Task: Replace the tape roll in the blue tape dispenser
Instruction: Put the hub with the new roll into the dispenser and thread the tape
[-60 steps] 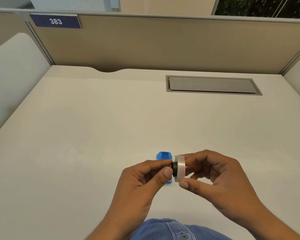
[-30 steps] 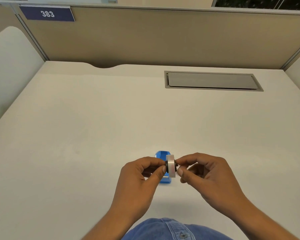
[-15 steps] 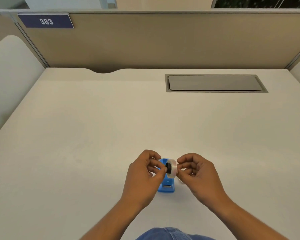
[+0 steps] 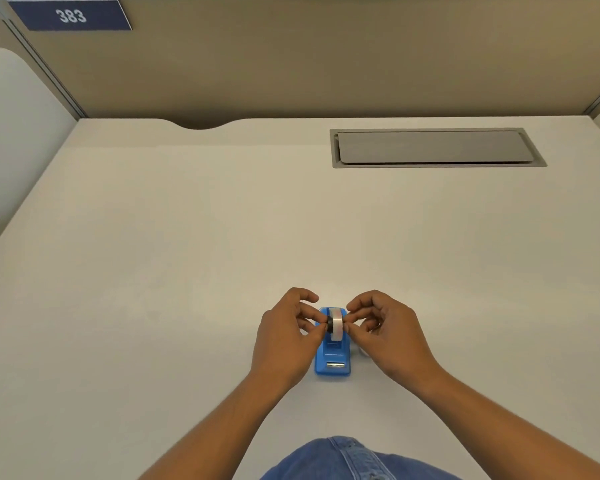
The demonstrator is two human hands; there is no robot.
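A small blue tape dispenser (image 4: 333,363) stands on the white desk (image 4: 187,271) near its front edge, with its metal cutter facing me. A white tape roll (image 4: 336,323) on a black hub sits upright in or just above the dispenser's cradle. My left hand (image 4: 284,337) pinches the roll's left side at the hub. My right hand (image 4: 388,334) pinches its right side. A small pale object (image 4: 362,353) peeks out under my right hand; most of it is hidden.
A grey cable hatch (image 4: 433,147) is set flush into the desk at the back right. Beige partition walls (image 4: 326,57) close the back and sides, with a blue "383" sign (image 4: 70,16) at top left. My denim-clad knee (image 4: 354,459) shows at the bottom edge.
Both hands have carried the roll forward and down from mid-air onto the dispenser. The roll has turned from side-on to upright over the cradle.
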